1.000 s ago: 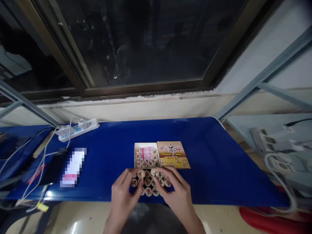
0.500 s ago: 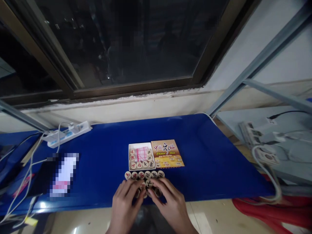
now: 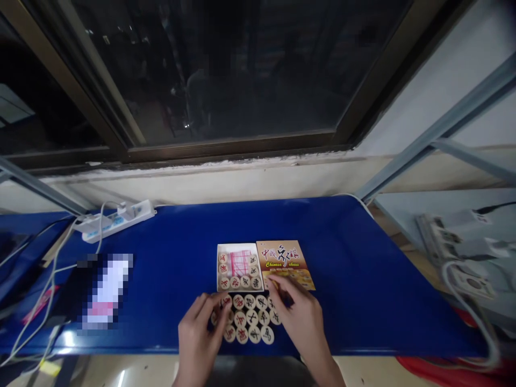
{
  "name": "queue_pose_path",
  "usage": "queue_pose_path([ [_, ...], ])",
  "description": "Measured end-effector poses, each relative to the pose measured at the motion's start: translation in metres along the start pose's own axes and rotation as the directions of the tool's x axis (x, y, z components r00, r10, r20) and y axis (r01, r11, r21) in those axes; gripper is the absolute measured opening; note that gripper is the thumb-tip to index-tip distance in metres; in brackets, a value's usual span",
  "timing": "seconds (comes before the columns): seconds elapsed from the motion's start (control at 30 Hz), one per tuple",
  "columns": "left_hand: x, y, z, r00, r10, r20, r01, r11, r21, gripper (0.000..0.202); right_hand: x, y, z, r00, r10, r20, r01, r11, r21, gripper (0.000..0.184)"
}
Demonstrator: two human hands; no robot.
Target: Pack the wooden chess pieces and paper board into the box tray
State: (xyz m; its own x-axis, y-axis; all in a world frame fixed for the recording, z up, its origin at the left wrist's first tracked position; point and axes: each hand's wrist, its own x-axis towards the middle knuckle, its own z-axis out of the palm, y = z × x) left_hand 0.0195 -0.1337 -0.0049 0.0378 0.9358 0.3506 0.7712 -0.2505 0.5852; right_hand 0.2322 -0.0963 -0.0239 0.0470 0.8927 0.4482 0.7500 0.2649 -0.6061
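Round pale Chinese chess pieces (image 3: 252, 317) with red or black characters lie in rows near the table's front edge. My left hand (image 3: 203, 330) is at the left end, thumb and forefinger closed about a red-marked piece (image 3: 227, 301) in the back row. At the other end, my right hand (image 3: 298, 306) is raised, fingers curled together by the box's near right corner; whatever they pinch is hidden. Behind the rows, an open white box (image 3: 220, 267) holds more pieces along three sides and a folded red-lined sheet (image 3: 239, 263). The printed "Chinese chess" lid (image 3: 282, 258) touches its right side.
A white power strip (image 3: 121, 220) with plugs and cables is at the blue table's (image 3: 181, 258) back left. A blurred-out phone-like object (image 3: 107, 290) lies at the left. Metal frame bars (image 3: 435, 134) slope up at the right, beside a second socket strip (image 3: 455, 263). A window stands behind.
My right hand has moved up and right, from the front rows to the box corner. My left hand has shifted to the back row's left end. More of the front rows now shows.
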Motion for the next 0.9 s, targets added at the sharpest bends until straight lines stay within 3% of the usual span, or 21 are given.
queue_pose_path([
  [0.13, 0.033, -0.004, 0.005, 0.998, -0.044, -0.045, 0.053, 0.973, 0.224, 0.027, 0.027, -0.004, 0.013, 0.997, -0.017, 0.081, 0.025, 0.995, -0.1, 0.021],
  [0.27, 0.064, -0.01, 0.014, 0.999, -0.033, -0.013, 0.036, 0.907, 0.419, 0.023, 0.042, -0.009, 0.028, 0.994, -0.028, 0.11, 0.047, 0.984, -0.173, 0.022],
  [0.5, 0.082, -0.016, 0.029, 0.996, -0.053, 0.067, 0.022, 0.917, 0.397, 0.013, 0.049, -0.011, 0.039, 0.99, -0.006, 0.139, 0.04, 0.969, -0.245, 0.019],
  [0.9, 0.093, -0.016, 0.03, 0.993, -0.04, 0.115, -0.005, 0.931, 0.364, 0.009, 0.062, -0.012, 0.043, 0.986, -0.025, 0.168, 0.056, 0.982, -0.181, 0.016],
])
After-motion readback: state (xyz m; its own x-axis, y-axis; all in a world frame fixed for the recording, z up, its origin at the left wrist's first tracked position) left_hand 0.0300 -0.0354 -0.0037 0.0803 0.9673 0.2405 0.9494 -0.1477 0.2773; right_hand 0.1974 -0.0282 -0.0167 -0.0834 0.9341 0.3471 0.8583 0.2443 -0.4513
